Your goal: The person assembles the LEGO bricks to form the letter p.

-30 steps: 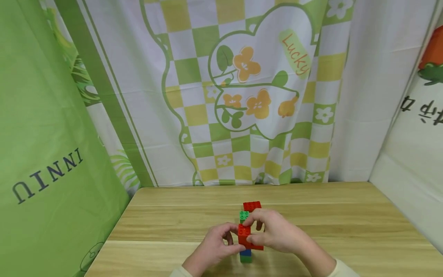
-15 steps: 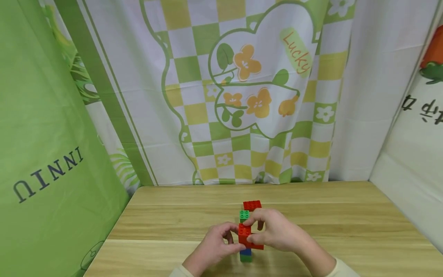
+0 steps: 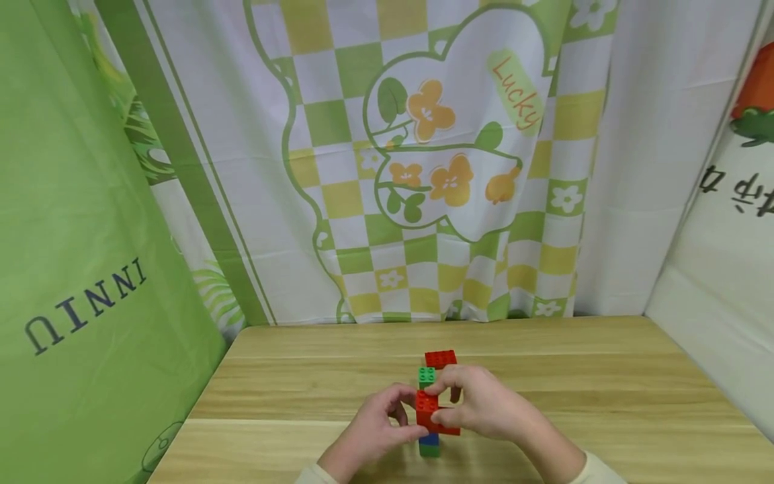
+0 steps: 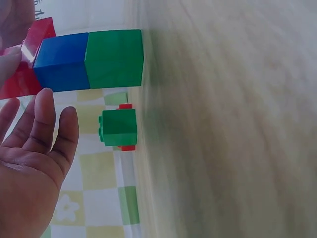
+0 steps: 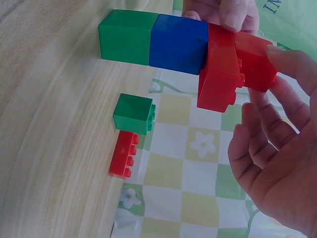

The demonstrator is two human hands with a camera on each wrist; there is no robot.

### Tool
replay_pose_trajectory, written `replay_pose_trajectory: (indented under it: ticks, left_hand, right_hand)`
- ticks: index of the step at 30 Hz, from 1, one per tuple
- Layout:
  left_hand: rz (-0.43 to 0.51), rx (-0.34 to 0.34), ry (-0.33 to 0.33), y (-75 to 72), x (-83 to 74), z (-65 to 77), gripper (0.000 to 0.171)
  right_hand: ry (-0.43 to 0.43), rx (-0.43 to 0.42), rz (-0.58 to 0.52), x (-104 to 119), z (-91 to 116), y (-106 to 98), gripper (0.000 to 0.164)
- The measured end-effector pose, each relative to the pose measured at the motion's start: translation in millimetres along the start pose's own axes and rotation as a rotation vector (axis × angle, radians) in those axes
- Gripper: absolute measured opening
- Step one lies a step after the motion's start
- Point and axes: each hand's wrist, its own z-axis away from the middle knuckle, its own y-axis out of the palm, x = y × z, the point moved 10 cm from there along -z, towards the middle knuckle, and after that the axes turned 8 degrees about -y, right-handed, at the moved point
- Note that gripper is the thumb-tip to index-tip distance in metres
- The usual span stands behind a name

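Note:
An upright tower of toy building bricks stands on the table between my hands. Its base is a green brick [image 5: 128, 37], with a blue brick [image 5: 178, 43] above it. A long red brick [image 5: 218, 89] lies across the blue one and juts out to the right. The top piece is a smaller red brick [image 5: 255, 59]. My right hand [image 3: 484, 403] pinches this top brick between thumb and fingers. From the other side, my left hand [image 3: 387, 420] grips the red part of the tower, its thumb low on the red; its remaining fingers are loosely bent beside the blue brick.
Behind the tower sit a loose green brick [image 3: 426, 375] and a flat-lying red brick [image 3: 440, 357] on the wooden table [image 3: 290, 376]. A patterned curtain [image 3: 423, 269] hangs along the back edge, with a green cloth [image 3: 91, 202] at the left.
My left index finger and the back of that hand have risen very slightly. The right hand and the tower stay in place.

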Motion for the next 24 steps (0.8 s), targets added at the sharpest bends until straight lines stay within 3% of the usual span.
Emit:
replay_pose_trajectory:
  ticks: [11, 24]
  left_hand:
    - [0.060, -0.039, 0.094, -12.3, -23.0, 2.9, 0.032]
    - [0.058, -0.045, 0.083, -12.1, -31.8, 3.9, 0.025]
  right_hand:
    - [-0.010, 0.010, -0.020, -3.3, 1.4, -1.2, 0.025]
    - [-0.029, 0.009, -0.022, -2.4, -0.3, -0.4, 0.025]
